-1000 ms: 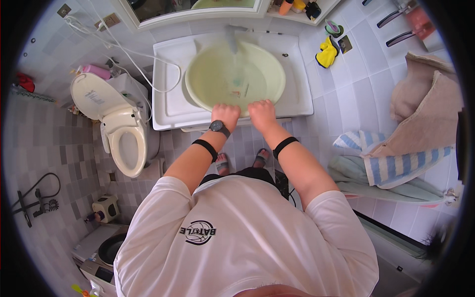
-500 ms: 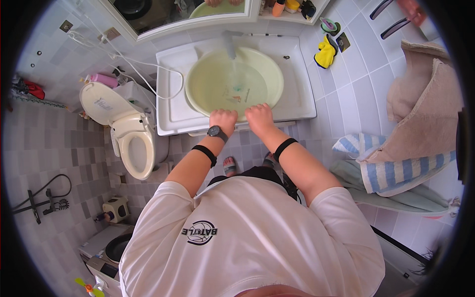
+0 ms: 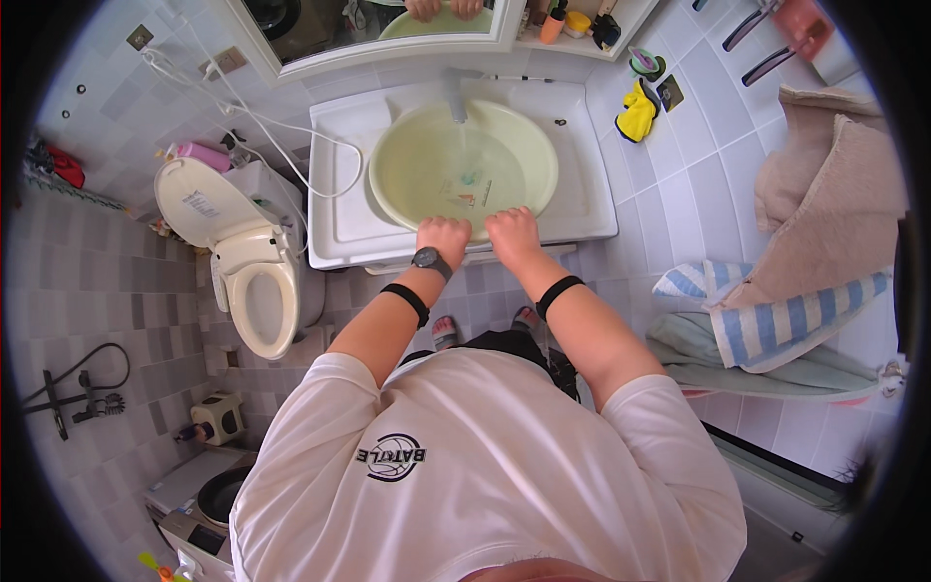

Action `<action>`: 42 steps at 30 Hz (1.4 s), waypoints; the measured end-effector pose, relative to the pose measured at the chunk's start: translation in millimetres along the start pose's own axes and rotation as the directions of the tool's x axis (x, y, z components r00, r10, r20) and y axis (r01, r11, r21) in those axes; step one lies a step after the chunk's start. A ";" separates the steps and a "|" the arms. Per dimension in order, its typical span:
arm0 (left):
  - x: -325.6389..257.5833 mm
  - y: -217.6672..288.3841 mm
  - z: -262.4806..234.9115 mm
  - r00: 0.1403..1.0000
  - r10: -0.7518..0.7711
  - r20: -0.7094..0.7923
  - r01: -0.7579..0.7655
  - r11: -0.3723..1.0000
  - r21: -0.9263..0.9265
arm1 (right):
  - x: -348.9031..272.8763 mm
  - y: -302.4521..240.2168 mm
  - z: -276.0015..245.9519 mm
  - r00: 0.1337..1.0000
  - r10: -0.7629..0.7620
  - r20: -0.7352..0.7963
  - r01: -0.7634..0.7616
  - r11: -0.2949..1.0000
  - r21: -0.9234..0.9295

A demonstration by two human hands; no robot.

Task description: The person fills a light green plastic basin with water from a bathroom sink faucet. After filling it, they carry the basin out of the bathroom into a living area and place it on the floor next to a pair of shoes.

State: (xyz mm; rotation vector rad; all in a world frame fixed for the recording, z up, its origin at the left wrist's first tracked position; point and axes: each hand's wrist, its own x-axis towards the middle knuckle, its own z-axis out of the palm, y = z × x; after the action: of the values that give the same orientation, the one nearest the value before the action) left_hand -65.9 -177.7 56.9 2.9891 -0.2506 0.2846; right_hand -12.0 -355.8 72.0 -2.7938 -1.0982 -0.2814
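Two hands, the left hand (image 3: pixel 444 239) and the right hand (image 3: pixel 513 234), hold the near rim of a pale yellow-green basin (image 3: pixel 393 160), each grip closed with fingers curled over the edge, side by side with a small gap between; the basin sits in the middle of a white washstand (image 3: pixel 335 221) and has water in it, with small coloured marks at the bottom too small to make out; a grey faucet (image 3: pixel 456 95) reaches over the far rim, a thin stream falling from its spout; a white cable (image 3: pixel 351 153) loops down from the wall onto the left part of the washstand, near the basin; above the far edge are a white-framed mirror (image 3: pixel 364 37) and, beside it, a shelf (image 3: pixel 606 47) with an orange bottle (image 3: pixel 552 27) and a yellow jar (image 3: pixel 578 22); a yellow cloth item (image 3: pixel 636 114) hangs on the right wall, well apart from the basin; further right hang a brown towel (image 3: pixel 824 194) and a blue-and-white striped towel (image 3: pixel 776 325); to the left stands a toilet (image 3: pixel 262 308) with its lid up, a pink bottle (image 3: pixel 204 155) behind it; black shower fittings (image 3: pixel 85 396) are on the left wall; grey tiles cover walls and floor.
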 end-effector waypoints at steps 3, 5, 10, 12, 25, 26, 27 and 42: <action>-1.5 -2.5 2.4 1.000 0.003 -0.020 -0.003 1.000 -0.023 | 0.6 -1.6 3.0 0.999 -0.010 -0.032 0.010 1.000 -0.006; -1.3 -1.9 3.5 0.999 0.007 -0.042 -0.008 0.999 -0.038 | 0.2 -1.0 3.6 0.998 -0.020 -0.062 0.019 1.000 -0.013; -1.6 0.6 0.5 1.000 0.007 -0.016 -0.007 0.999 -0.042 | -2.4 0.4 6.6 0.999 0.000 -0.053 -0.001 1.000 -0.024; -1.5 0.0 -0.1 1.000 0.001 0.007 -0.001 1.000 -0.023 | -1.9 -0.8 6.4 0.999 -0.005 -0.054 0.004 1.000 -0.027; -1.8 3.3 -2.7 1.000 0.019 -0.011 -0.019 1.000 -0.005 | -5.5 1.4 6.4 0.996 -0.003 -0.088 0.005 1.000 0.018; -1.9 3.2 -2.6 1.000 0.019 -0.010 -0.019 1.000 -0.004 | -5.3 1.3 6.5 0.996 -0.003 -0.089 0.005 1.000 0.019; -1.8 3.2 -2.4 1.000 0.018 -0.010 -0.018 1.000 0.005 | -5.3 1.4 6.5 0.995 -0.006 -0.098 0.008 1.000 0.021; -2.1 2.3 -0.7 0.998 0.013 -0.053 -0.013 1.000 -0.002 | -4.3 1.3 4.0 0.998 -0.014 -0.060 0.013 1.000 -0.003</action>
State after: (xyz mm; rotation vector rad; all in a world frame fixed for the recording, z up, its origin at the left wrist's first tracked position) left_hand -68.5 -179.4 57.4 2.9735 -0.2649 0.3647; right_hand -13.7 -358.9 67.0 -2.7618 -1.1044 -0.3662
